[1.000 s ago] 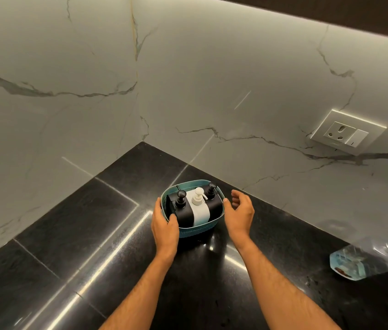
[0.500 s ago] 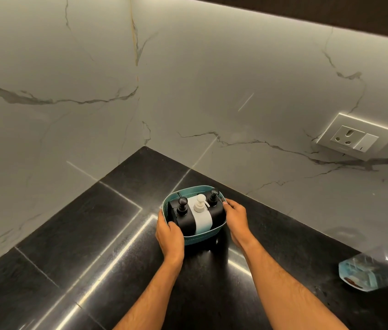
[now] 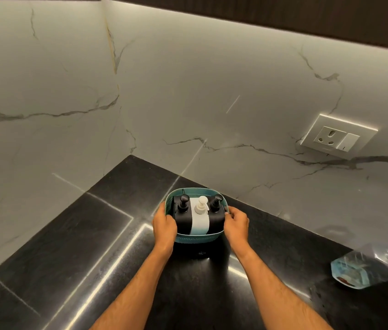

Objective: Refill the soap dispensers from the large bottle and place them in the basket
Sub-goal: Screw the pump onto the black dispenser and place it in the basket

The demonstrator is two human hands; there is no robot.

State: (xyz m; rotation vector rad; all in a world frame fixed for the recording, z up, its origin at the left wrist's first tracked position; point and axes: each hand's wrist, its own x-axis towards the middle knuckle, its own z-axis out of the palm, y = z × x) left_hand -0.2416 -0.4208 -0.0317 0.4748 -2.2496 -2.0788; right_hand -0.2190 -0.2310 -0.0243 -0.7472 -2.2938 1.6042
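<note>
A teal basket stands on the black counter near the wall corner. Inside it three soap dispensers stand upright side by side: a black one on the left, a white one in the middle, another black one on the right. My left hand grips the basket's left rim, thumb over the edge. My right hand grips the right rim with curled fingers. The large clear bottle lies on its side at the right edge, partly cut off.
Marble walls meet in a corner just behind the basket. A white power socket sits on the right wall. The black counter stretches out to the left and in front of me.
My right hand closed in from beside the basket and took hold of its right rim. The left hand kept its hold on the left rim.
</note>
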